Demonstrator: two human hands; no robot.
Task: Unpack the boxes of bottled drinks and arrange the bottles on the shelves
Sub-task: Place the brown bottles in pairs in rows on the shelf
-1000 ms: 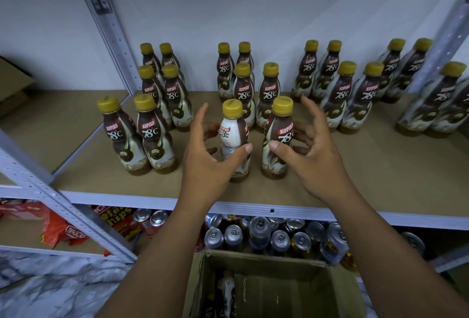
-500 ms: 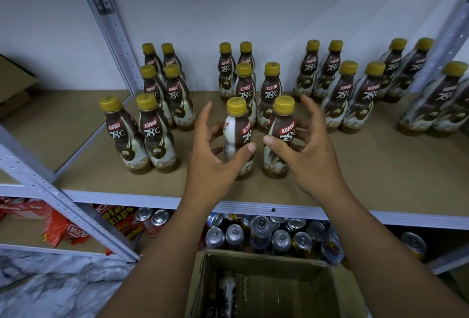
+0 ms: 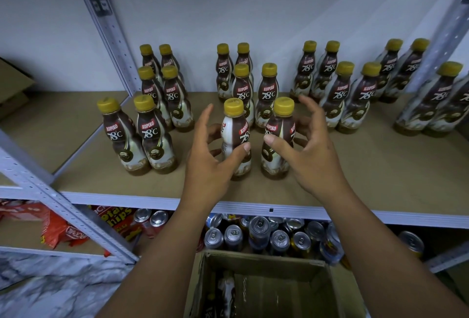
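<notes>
Two brown bottles with yellow caps stand at the front middle of the wooden shelf (image 3: 375,165). My left hand (image 3: 210,165) holds the left bottle (image 3: 237,132), thumb on its front and fingers curled behind; its white back label faces partly forward. Around the right bottle (image 3: 279,127) my right hand (image 3: 312,160) does the same, with the index finger raised. More of the same bottles stand in paired rows: a left group (image 3: 152,135), a middle group (image 3: 266,94) and right groups (image 3: 355,99). Below me is an open cardboard box (image 3: 266,260) with bottles partly visible inside.
Several drink cans (image 3: 258,234) fill the lower shelf under the bottles, with red snack bags (image 3: 58,229) to their left. A grey metal upright (image 3: 101,13) and a diagonal brace (image 3: 63,203) cross the left side. Another upright (image 3: 441,38) stands at the right. Marble floor shows bottom left.
The left bottle has turned in my left hand, showing more of its brown front label. The right bottle has turned a little too. Both hands stay around the two bottles.
</notes>
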